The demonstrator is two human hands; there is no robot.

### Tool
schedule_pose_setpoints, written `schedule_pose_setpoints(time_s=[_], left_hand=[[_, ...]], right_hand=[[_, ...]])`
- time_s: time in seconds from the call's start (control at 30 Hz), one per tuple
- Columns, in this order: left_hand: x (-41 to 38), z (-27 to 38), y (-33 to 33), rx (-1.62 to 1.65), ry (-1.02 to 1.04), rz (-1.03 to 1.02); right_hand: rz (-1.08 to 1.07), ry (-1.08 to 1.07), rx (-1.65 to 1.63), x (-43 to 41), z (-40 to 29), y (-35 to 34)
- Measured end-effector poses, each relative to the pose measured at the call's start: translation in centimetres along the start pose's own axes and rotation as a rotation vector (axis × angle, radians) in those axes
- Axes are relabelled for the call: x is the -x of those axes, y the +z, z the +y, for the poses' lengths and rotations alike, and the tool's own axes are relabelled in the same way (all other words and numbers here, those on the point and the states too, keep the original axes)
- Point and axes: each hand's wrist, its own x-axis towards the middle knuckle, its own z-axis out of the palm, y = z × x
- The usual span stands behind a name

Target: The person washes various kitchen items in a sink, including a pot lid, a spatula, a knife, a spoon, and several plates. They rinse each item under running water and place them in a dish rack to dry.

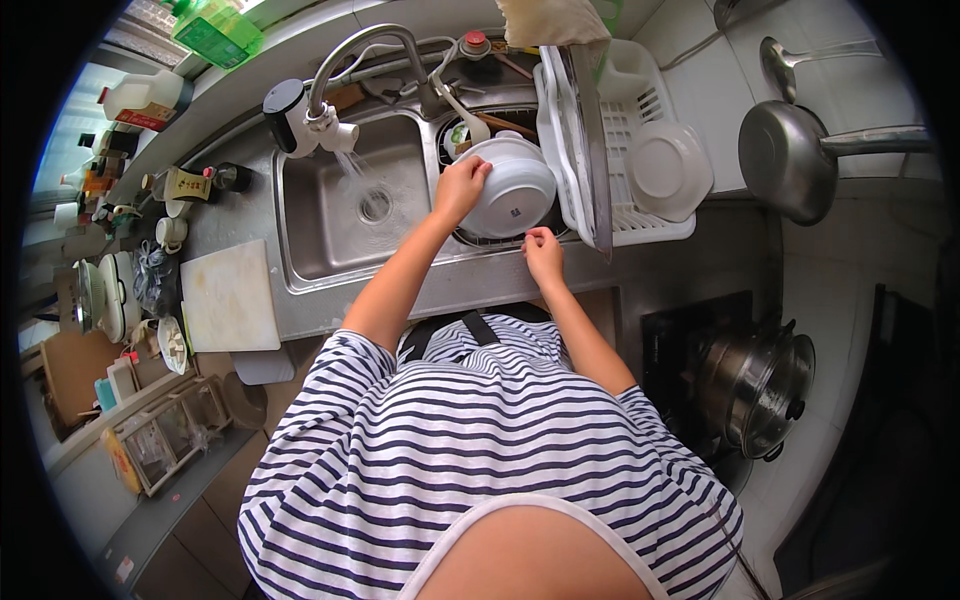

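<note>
A white bowl (512, 196) lies bottom up on other white dishes in the wire basket (489, 241) over the right sink basin. My left hand (460, 187) grips the bowl's left rim between thumb and fingers. Near the bowl's lower right edge is my right hand (543, 255), fingers curled together; whether it touches the bowl I cannot tell. A white spoon (475, 126) and wooden chopsticks (506, 124) stick out behind the bowl. Water runs from the faucet (330, 124) into the left steel basin (397, 161).
A white dish rack (652, 229) with a plate (670, 171) stands right of the sink, beside upright trays (564, 150). A cutting board (230, 298) lies at the left. Farther right are a hanging pan (787, 161) and a steel pot (739, 386) on the stove.
</note>
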Motion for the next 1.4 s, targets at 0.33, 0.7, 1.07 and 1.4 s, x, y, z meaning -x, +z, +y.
schedule_pose_setpoints(time_s=[0.33, 0.7, 1.07, 1.4], left_hand=[[2.0, 2.3, 0.0, 0.193, 0.119, -0.112], [3.1, -4.3, -14.9, 1.048, -0.415, -0.154], [-4.5, -18.5, -15.0, 0.126, -0.384, 0.246], [-6.2, -19.0, -14.8, 0.203, -0.585, 0.012]], right_hand=[[-0.046, 0.503, -0.446, -0.7, -1.7, 1.3], [-0.648, 0.231, -0.842, 5.6, -13.3, 1.4], [-0.508, 0.02, -0.171, 0.2, -16.3, 22.1], [-0.294, -0.234, 0.098, 2.5, -17.2, 24.8]])
